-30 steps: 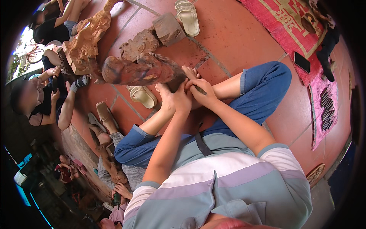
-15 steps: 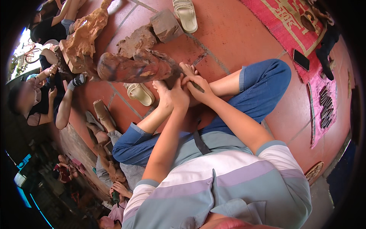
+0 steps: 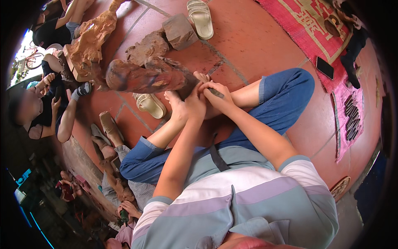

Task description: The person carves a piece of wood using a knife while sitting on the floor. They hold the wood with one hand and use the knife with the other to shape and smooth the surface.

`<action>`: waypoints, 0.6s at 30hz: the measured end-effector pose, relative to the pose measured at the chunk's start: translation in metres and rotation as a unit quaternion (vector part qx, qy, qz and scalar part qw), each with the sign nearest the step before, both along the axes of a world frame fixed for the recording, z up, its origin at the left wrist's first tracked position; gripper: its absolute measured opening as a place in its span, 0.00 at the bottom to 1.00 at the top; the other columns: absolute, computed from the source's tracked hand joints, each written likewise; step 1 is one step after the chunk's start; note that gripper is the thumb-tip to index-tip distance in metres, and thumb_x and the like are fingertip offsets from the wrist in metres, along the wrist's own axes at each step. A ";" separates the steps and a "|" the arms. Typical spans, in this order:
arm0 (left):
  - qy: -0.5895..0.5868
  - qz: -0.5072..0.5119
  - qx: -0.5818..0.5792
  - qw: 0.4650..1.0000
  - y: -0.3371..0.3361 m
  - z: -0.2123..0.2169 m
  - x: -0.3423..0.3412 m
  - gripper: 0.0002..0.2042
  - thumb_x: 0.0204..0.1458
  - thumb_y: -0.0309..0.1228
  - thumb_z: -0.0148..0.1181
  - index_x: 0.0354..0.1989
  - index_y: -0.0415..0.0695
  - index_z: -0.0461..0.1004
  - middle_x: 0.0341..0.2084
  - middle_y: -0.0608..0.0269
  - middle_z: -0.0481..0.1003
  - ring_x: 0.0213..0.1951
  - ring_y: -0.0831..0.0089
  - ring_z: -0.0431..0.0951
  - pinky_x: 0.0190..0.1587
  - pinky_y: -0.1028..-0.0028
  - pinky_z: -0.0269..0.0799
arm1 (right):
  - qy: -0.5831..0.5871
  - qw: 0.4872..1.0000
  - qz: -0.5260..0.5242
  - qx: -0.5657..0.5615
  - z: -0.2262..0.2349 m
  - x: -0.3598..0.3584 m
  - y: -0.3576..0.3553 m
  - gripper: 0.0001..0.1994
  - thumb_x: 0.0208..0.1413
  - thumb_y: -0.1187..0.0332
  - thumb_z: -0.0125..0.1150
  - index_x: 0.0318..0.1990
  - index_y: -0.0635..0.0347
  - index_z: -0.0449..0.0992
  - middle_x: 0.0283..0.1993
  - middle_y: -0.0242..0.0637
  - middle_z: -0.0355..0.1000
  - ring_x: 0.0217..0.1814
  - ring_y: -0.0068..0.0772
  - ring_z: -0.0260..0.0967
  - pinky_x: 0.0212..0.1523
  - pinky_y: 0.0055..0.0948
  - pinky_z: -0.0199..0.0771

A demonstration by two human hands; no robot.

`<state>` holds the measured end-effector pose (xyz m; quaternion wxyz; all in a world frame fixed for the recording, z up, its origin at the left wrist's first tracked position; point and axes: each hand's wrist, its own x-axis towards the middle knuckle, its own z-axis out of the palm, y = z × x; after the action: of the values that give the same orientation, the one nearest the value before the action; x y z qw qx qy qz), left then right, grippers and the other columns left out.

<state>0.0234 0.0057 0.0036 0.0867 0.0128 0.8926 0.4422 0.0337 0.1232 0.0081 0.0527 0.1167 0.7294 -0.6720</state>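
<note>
A reddish-brown wood carving (image 3: 145, 77) lies on the floor tiles, its near end between my bare feet. My left hand (image 3: 195, 103) is closed against that near end; its fingertips are partly hidden. Just to the right, my right hand (image 3: 218, 97) wraps round a carving chisel (image 3: 216, 93), whose handle end shows above the fist. The chisel's blade is hidden among the fingers and the wood. The fingers of both hands meet at the carving's end.
Beyond the carving lie a rough wood chunk (image 3: 148, 47) and a squared block (image 3: 180, 32). Slippers (image 3: 150, 105) lie nearby. At right are a phone (image 3: 324, 68), a red mat (image 3: 290, 25) and a pink cloth (image 3: 344, 137) with several dark tools. Other people sit at left near a large carving (image 3: 93, 39).
My right hand has turned slightly, so more of the chisel's handle end shows. Both hands stay at the carving's near end. The view has shifted a little.
</note>
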 end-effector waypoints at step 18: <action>-0.098 0.012 -0.002 0.995 -0.001 0.005 -0.009 0.13 0.55 0.30 0.54 0.49 0.45 0.74 0.39 0.47 0.77 0.44 0.53 0.77 0.47 0.64 0.72 | 0.008 0.999 0.013 -0.047 -0.025 -0.013 0.003 0.09 0.53 0.64 0.58 0.33 0.59 0.79 0.31 0.36 0.76 0.34 0.25 0.72 0.39 0.26 0.71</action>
<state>0.0145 0.0045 0.0086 0.1687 -0.0413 0.8810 0.4401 0.0206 0.1259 -0.0167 0.0609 0.0992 0.6991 -0.7054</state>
